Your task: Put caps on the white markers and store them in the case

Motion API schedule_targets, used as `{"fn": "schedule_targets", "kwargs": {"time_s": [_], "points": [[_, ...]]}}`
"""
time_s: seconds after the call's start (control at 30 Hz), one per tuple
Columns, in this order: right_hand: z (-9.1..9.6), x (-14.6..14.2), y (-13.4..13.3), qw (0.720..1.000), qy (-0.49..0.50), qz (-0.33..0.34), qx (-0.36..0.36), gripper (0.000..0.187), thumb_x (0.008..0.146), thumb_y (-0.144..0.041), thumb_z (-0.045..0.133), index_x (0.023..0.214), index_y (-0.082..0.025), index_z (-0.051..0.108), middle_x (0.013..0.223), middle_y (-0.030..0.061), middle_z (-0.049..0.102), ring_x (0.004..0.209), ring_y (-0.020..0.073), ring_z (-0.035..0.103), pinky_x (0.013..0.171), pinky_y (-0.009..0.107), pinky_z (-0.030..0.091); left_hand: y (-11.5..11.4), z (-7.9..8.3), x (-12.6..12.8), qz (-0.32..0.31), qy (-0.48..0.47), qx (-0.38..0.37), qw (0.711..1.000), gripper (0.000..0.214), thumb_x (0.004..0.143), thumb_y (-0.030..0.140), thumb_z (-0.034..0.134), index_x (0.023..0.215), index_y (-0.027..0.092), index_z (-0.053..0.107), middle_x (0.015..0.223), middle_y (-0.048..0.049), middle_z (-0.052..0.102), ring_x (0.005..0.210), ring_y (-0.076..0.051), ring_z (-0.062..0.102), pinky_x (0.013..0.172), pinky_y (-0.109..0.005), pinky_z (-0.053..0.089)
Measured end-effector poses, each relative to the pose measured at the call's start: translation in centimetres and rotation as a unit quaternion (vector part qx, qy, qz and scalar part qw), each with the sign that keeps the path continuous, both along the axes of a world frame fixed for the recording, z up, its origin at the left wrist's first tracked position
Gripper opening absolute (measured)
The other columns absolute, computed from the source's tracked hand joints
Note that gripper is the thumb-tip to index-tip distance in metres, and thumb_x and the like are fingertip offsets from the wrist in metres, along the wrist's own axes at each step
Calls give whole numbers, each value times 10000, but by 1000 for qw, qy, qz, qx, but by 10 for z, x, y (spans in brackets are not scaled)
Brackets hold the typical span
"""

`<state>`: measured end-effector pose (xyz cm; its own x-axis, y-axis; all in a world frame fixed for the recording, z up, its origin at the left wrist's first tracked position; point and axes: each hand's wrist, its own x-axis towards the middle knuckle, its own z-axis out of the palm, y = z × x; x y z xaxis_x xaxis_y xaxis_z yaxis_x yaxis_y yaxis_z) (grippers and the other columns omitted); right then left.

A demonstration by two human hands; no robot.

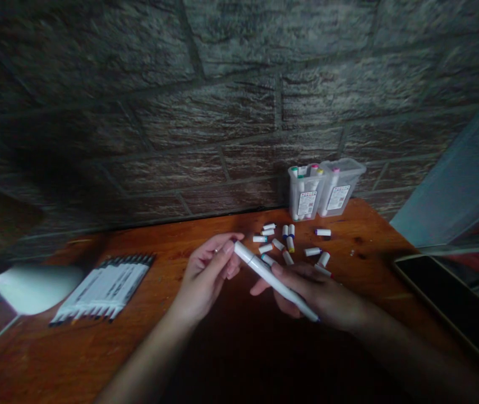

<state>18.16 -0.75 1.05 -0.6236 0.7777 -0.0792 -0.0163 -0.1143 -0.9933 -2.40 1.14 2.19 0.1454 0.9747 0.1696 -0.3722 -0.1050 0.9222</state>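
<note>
A white marker [279,285] slants across the middle of the view, held above the table. My right hand [317,292] is closed round its barrel, thumb on top. At the marker's upper left end, my left hand [208,272] pinches the tip between thumb and fingers. Beyond my right hand, several short white marker caps [290,244] with coloured ends lie scattered on the wood. Far to the left of my hands, a row of white markers [105,286] lies side by side, with dark ends.
Two clear plastic boxes [304,196] with a few upright markers stand by the brick wall [239,112]. A dark phone-like slab [454,303] lies at the right of the wooden table [155,359]. A white rounded object [40,286] is at the left.
</note>
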Motion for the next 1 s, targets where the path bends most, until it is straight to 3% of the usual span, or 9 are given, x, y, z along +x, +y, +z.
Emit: {"fn": "schedule_targets", "kwargs": {"time_s": [0.13,0.33,0.47,0.57,0.63,0.7,0.8,0.93,1.0], "points": [[-2,-2,2,999,19,-21,-28,542,956,-609,434,1056,-183,753,538,-40,502,458,72,400,451,212,286,4,-4,-2,6,5,20,1000,196,791,296,779,938,170,746,563,42,498,514,-60,408,489,-177,312],[0,-4,-1,996,-22,-49,68,411,950,-545,519,965,-189,725,582,-45,544,521,71,438,507,214,307,9,-9,-3,41,22,15,999,233,809,336,767,729,150,652,554,49,492,508,-52,407,495,-170,337],[0,-4,-1,996,-31,-60,60,462,996,-541,410,995,-198,720,557,-48,524,497,79,438,499,220,318,11,-10,-1,60,16,-13,998,206,812,340,763,823,145,697,657,30,577,532,-41,450,498,-158,368],[0,-3,0,995,-20,-72,61,488,1005,-547,374,1006,-200,717,555,-49,516,499,83,435,512,224,331,13,-8,0,95,2,-27,995,372,656,223,876,991,161,729,842,-1,686,593,-44,528,529,-151,424],[1,-3,1,994,-12,-80,68,513,1009,-556,347,1005,-202,718,557,-47,515,508,86,436,533,228,342,13,-7,0,115,5,-30,993,401,593,182,903,957,155,737,752,10,698,535,-38,530,486,-138,412],[1,-2,2,994,-10,-90,69,532,1015,-555,325,1000,-202,722,544,-48,505,505,88,432,547,232,349,11,-6,1,126,10,-45,991,235,667,266,869,797,143,717,489,60,577,369,-21,420,368,-128,306],[2,-1,4,994,-20,-90,58,547,1022,-548,301,1012,-205,727,509,-53,482,486,90,429,545,234,352,7,-4,2,118,11,-66,991,331,805,419,752,648,149,642,323,101,364,254,-14,246,295,-140,175],[2,-1,4,997,-28,-59,45,560,1022,-554,294,1024,-204,730,489,-53,498,463,89,440,528,231,356,3,-1,5,72,12,-20,997,267,767,372,798,949,186,736,729,3,705,493,-55,532,427,-149,417],[1,-1,3,998,-35,-34,39,564,1018,-558,304,1009,-198,737,492,-44,529,467,91,459,522,227,362,2,-2,5,44,18,-4,999,358,765,322,804,1099,218,727,993,-52,742,634,-82,589,519,-176,480]]}}
